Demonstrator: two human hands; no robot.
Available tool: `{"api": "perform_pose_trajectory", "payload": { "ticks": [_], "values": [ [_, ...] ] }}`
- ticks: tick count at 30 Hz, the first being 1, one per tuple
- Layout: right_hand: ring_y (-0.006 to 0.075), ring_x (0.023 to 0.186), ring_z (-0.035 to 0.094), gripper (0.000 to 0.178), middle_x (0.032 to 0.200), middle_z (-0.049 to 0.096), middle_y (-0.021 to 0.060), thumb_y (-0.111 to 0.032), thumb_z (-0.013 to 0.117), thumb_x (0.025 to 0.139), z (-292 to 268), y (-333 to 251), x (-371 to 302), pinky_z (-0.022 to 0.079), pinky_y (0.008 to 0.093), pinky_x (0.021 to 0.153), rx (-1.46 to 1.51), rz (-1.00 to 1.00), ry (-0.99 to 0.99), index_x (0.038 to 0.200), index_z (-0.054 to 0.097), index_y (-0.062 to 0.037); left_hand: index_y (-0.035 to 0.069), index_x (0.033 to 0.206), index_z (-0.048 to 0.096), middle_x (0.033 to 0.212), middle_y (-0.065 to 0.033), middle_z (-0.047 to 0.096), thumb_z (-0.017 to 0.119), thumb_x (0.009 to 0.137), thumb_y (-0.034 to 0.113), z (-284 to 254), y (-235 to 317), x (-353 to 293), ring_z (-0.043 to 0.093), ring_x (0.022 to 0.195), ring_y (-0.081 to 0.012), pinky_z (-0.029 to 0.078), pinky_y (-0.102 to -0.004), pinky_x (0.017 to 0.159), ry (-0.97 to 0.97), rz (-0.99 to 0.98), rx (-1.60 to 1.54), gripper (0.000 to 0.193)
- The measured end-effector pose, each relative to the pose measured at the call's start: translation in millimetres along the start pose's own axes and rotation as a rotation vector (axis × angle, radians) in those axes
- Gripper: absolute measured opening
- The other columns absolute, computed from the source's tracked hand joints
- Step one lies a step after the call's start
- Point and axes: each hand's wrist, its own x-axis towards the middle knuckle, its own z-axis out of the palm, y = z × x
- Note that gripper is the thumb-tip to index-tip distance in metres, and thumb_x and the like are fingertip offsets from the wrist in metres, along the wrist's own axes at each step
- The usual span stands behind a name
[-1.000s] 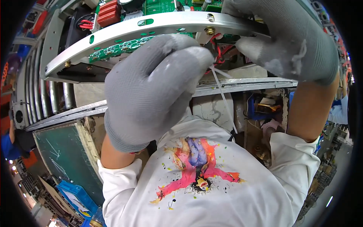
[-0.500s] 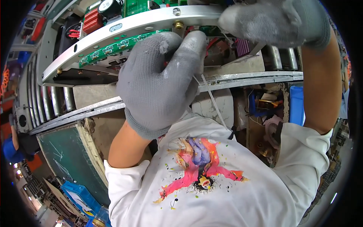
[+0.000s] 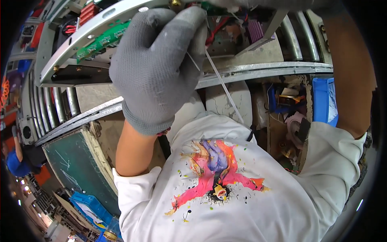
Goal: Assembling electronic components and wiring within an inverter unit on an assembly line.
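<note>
My left hand (image 3: 155, 68), in a grey knitted glove, is at the front of an open metal chassis (image 3: 86, 43), its fingers bent and the thumb close to them. Thin white strips that look like cable ties (image 3: 223, 89) stick out below the fingers; the long one slants down toward my lap. Green circuit boards (image 3: 105, 40) and red wires (image 3: 219, 26) show inside the chassis. At the top edge, over the chassis's right part, my gloved right hand (image 3: 288, 4) is mostly cut off and smeared, so its fingers cannot be made out.
Roller conveyors (image 3: 292, 38) run under and beside the chassis, with a metal rail (image 3: 262, 69) along the near side. Below it are a cluttered shelf with a pink fan (image 3: 297, 126) and a blue bin (image 3: 324, 101). A co-worker in blue (image 3: 18, 161) is at far left.
The view has shifted, so the chassis sits higher in the picture. My right hand has gone up, mostly out of the frame. My left hand stays at the chassis front with the strips.
</note>
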Motion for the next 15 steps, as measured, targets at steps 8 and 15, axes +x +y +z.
{"api": "perform_pose_trajectory", "payload": {
  "ticks": [8, 15],
  "values": [
    [0.0179, 0.056, 0.055, 0.013, 0.066, 0.059, 0.01, -0.006, 0.054, 0.079, 3.4, -33.0, -8.2, 0.044, 0.0302, 0.053, -0.716, 0.042, -0.219, 0.075, 0.06, 0.0045, 0.006, 0.097, 0.071, 0.084, -0.0073, 0.066, 0.075, 0.076, 0.004, -27.8, 1.3, 7.6, 0.063, 0.068, -0.0166, 0.05, -0.0274, 0.06, 0.111, -0.091, -0.109, 0.021],
    [0.0369, 0.08, 0.057, 0.027, 0.087, 0.058, 0.0251, -0.016, 0.057, 0.076, -4.4, -34.3, -0.4, 0.047, 0.0424, 0.071, -0.714, -0.154, -0.295, 0.088, 0.059, 0.0083, 0.009, 0.103, 0.069, 0.085, -0.0114, 0.066, 0.072, 0.078, 0.006, -63.3, 20.3, 32.4, 0.064, 0.064, -0.025, 0.051, -0.0294, 0.058, -0.388, -0.304, -0.193, 0.025]
  ]
}}
